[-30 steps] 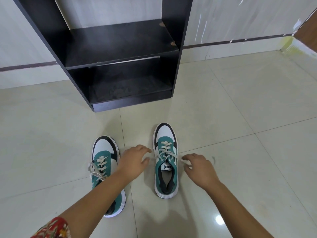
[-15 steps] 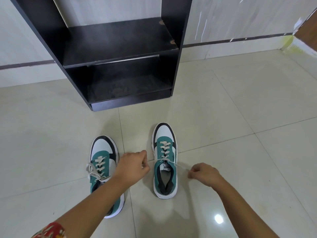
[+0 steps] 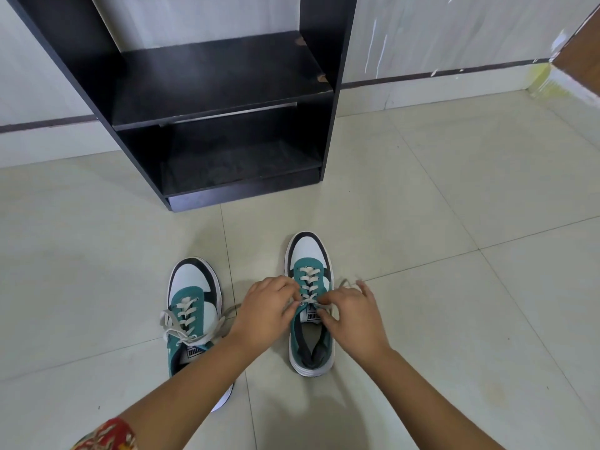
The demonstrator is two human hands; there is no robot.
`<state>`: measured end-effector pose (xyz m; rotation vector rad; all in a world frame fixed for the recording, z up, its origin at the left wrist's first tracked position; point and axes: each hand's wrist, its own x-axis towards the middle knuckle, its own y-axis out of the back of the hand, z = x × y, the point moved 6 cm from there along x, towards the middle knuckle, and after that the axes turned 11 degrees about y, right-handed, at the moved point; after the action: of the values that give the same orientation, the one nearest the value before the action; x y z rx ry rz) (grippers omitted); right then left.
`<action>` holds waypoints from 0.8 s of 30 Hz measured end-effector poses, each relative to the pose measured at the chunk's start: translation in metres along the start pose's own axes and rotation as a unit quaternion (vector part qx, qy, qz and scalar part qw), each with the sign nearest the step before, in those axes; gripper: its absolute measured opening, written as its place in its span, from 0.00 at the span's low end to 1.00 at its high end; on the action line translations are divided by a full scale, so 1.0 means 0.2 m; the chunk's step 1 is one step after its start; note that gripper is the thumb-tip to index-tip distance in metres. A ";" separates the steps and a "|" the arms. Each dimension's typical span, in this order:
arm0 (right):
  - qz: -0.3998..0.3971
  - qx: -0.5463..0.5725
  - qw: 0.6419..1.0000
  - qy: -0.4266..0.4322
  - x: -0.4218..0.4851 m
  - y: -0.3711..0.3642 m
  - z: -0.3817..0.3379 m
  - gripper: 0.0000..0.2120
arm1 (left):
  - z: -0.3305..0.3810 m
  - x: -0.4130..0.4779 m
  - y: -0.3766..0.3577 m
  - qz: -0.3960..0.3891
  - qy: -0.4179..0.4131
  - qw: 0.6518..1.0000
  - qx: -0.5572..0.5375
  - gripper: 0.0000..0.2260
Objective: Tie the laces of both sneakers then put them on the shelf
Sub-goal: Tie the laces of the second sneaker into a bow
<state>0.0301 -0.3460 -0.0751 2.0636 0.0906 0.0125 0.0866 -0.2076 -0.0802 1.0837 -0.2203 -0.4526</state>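
Two teal, white and black sneakers stand on the tiled floor, toes toward the shelf. Over the right sneaker (image 3: 308,258) both hands meet at its tongue. My left hand (image 3: 264,311) pinches one end of its cream laces (image 3: 308,284), and my right hand (image 3: 352,315) pinches the other end, which trails up to the right. The left sneaker (image 3: 191,287) has loose, untied laces spread over its sides; my left forearm covers its heel. The black shelf (image 3: 220,79) stands just beyond, both its boards bare.
A pale wall with a dark skirting stripe (image 3: 438,73) runs behind the shelf. A brown door edge (image 3: 584,60) shows at the far right. Light floor tiles (image 3: 454,190) stretch to both sides of the sneakers.
My hands had pulled the lace ends out wide to either side of the right sneaker. Now they have come together over its tongue, still holding the ends.
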 end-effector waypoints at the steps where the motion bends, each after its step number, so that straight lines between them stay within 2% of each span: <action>1: 0.004 0.013 1.000 -0.005 0.00 0.00 0.01 0.06 | 0.01 0.00 0.00 0.005 -0.004 1.000 0.011 0.04; 5: 0.007 0.038 0.999 -0.029 0.01 0.02 0.02 0.05 | 0.03 0.00 0.00 0.019 -0.030 0.996 0.079 0.04; 8: -0.001 0.049 0.997 -0.051 0.00 0.01 0.01 0.07 | 0.03 0.01 -0.02 0.027 -0.076 0.990 0.116 0.09; 12: -0.019 0.038 0.999 -0.031 0.02 0.00 -0.01 0.09 | 0.04 0.02 -0.02 0.026 -0.096 0.984 0.151 0.09; 18: -0.024 0.063 0.993 -0.093 -0.02 -0.01 0.09 0.10 | 0.00 0.01 -0.02 0.030 -0.099 0.985 0.137 0.04; 24: -0.034 0.080 0.991 -0.103 -0.01 -0.02 0.10 0.10 | -0.02 0.01 -0.04 0.018 -0.088 0.989 0.120 0.05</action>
<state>0.0278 -0.3612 -0.0878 2.2076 0.0353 -0.2580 0.0886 -0.2080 -0.0889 1.2731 -0.4593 -0.4991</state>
